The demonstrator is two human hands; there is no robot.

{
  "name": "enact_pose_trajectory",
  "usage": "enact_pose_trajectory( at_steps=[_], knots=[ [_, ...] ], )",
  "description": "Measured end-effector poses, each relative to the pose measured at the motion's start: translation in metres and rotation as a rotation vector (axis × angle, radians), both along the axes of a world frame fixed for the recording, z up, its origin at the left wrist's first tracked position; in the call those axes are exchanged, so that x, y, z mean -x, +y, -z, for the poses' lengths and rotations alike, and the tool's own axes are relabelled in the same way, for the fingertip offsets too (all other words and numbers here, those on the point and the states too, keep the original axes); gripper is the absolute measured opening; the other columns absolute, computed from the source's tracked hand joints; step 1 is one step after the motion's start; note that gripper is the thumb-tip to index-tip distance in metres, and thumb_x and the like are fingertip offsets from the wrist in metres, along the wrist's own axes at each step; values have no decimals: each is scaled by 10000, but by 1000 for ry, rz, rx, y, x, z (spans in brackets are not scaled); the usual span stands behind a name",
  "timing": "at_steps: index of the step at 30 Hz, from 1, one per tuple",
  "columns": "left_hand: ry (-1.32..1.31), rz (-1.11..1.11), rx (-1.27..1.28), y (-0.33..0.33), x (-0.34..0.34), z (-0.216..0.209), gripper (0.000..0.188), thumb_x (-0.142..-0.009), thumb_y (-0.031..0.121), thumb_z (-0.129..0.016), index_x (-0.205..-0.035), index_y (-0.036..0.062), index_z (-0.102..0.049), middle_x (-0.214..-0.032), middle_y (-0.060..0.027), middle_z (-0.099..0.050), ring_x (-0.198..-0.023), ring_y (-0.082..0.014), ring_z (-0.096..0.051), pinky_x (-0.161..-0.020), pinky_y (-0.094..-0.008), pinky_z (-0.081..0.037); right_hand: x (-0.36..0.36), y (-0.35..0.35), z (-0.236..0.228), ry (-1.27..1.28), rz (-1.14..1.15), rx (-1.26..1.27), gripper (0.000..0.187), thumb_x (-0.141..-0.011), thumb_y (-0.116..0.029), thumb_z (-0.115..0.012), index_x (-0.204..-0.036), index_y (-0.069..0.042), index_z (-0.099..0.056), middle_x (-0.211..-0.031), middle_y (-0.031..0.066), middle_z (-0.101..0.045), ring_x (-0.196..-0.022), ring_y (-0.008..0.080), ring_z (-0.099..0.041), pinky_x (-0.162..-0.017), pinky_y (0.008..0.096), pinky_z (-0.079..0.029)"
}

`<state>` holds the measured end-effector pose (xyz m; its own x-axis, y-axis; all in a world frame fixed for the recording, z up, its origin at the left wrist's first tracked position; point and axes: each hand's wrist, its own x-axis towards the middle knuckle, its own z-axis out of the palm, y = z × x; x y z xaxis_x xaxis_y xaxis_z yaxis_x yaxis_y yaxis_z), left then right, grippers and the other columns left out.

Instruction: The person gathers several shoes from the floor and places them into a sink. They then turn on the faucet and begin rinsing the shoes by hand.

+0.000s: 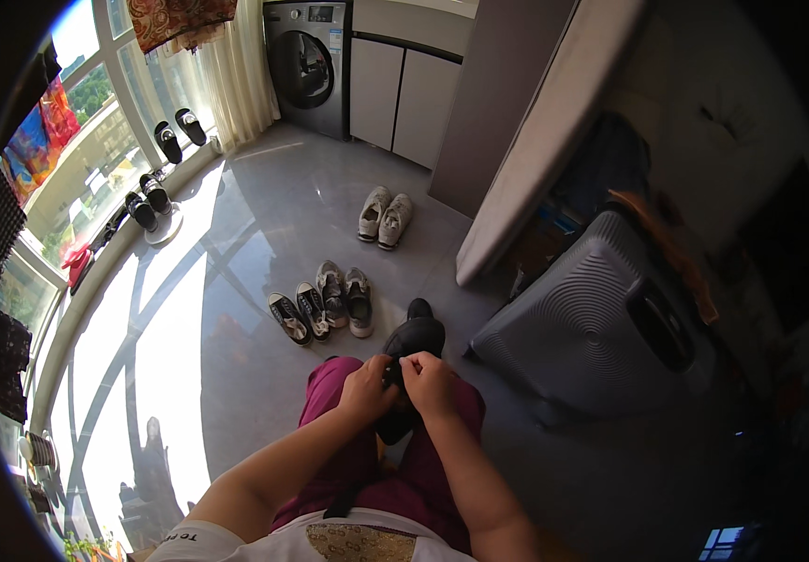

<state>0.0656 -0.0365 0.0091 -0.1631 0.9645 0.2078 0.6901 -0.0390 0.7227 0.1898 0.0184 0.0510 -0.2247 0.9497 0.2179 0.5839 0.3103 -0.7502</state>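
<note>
A black shoe (pixel 414 339) rests over my lap between my knees, its rounded toe pointing away from me. My left hand (pixel 370 389) is closed at the shoe's upper, on its left side. Close beside it, my right hand (pixel 430 382) pinches at the same upper from the right. The fingertips nearly meet over the opening, and any lace between them is too small and dark to make out. Beyond the toe another dark rounded tip (pixel 419 308) shows near the floor. My legs are in magenta trousers (pixel 325 389).
Sneakers (pixel 330 298) and a pale pair of shoes (pixel 385 218) stand on the grey tiled floor (pixel 245 365). A grey suitcase (pixel 578 328) is at the right. Slippers (pixel 168 142) line the window ledge. A washing machine (pixel 309 70) and cabinets (pixel 404 94) stand at the back.
</note>
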Motion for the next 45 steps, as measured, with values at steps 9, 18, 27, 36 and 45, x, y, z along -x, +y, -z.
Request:
enact_pose_trajectory(
  at_steps=[9,18,27,36,45],
  knots=[
    [-169,-77,30,-3,4,5,355,-743,135,-619,-1062,43,-495,-817,-141,-633,-732,-340,-628,-642,-394,-506,16,13,-4,-157,-96,-107,200,-783,-180,-669,-938,-53,-674,-839,135,-644,-779,329,-623,-692,407,-501],
    [6,-100,-89,10,0,4,237,-811,188,-572,-996,40,-581,-841,-183,-635,-731,-373,-620,-630,-453,-498,21,13,25,236,50,117,115,-807,-54,-616,-900,-9,-665,-822,143,-681,-743,254,-665,-687,333,-519],
    [66,-118,4,22,5,7,211,-872,245,-551,-896,41,-600,-760,-188,-637,-684,-379,-616,-598,-463,-488,-9,18,17,226,182,28,134,-764,-55,-660,-884,0,-680,-769,108,-686,-673,166,-662,-644,275,-515],
    [7,-85,29,22,5,3,208,-867,209,-559,-950,22,-595,-803,-208,-635,-737,-387,-615,-646,-466,-485,-74,49,-10,711,416,257,151,-847,-62,-592,-970,12,-637,-770,29,-604,-596,74,-542,-524,205,-478],
    [-24,-35,52,22,7,6,237,-877,230,-519,-957,19,-590,-838,-209,-638,-774,-387,-613,-681,-476,-485,-3,12,-4,-304,-183,-435,153,-715,-105,-707,-862,-88,-670,-872,78,-491,-820,275,-513,-684,364,-462]
  ],
)
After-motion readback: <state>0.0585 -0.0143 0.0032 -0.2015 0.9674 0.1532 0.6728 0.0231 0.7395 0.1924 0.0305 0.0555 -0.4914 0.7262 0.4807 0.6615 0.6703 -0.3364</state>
